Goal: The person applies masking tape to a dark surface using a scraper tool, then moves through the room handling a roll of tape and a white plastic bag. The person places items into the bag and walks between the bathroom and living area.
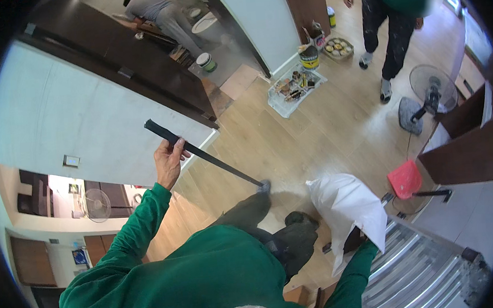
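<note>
My left hand point(169, 161) is closed round the upper part of a long, thin black bar point(222, 164), thumb along it. The bar slants down to the right, and its far end appears beside my shoe. On my right side, the green sleeve point(358, 268) reaches up to a crumpled white plastic sack point(348, 204). That sack hides my right hand, so its fingers and grip do not show. A dark brown piece point(353, 239) peeks out under the sack's edge.
Ribbed silver metal sheets point(414, 273) lie at lower right, near a red dustpan point(405, 179). A standing fan point(429, 97) is farther right. Ahead are a white tray point(289, 107) of tools and a paint can point(309, 58). A person point(391, 21) stands beyond; another bends over in the doorway.
</note>
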{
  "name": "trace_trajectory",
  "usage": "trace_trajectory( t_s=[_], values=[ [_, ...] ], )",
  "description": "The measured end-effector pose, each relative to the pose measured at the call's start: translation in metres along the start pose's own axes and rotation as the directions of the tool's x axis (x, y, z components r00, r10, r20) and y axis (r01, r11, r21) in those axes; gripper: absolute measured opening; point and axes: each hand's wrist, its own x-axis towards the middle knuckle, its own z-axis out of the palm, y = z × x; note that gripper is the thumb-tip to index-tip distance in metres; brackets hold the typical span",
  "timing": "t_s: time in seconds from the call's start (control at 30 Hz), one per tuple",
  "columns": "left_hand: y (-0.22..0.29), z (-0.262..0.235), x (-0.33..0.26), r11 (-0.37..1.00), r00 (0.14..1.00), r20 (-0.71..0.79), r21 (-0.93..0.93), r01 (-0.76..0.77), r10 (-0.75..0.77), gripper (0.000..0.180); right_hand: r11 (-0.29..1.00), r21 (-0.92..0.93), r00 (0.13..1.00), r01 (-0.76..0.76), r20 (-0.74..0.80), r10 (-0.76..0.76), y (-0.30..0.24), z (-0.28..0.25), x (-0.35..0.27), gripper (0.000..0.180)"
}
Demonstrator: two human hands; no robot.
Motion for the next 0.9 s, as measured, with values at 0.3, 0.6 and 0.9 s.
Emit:
trace_trajectory(
  t_s=[0.3, 0.6, 0.9],
  values=[
    [-0.053, -0.03, 0.008, 0.996, 0.997, -0.017, -0.042, 0.075, -0.076, 0.02, 0.982, 0.144, 0.992, -0.121, -0.019, 0.125, 0.004, 0.023, -0.012, 0.038],
    [-0.085, -0.088, 0.037, 0.985, 0.975, -0.167, -0.119, 0.127, -0.145, 0.025, 0.993, 0.021, 0.962, -0.113, -0.249, 0.115, 0.03, 0.012, -0.093, 0.038],
    [-0.179, -0.14, 0.106, 0.985, 0.988, -0.127, 0.137, 0.106, -0.089, 0.034, 0.988, -0.07, 0.751, -0.135, -0.658, 0.056, 0.036, 0.032, -0.241, 0.031]
  ],
)
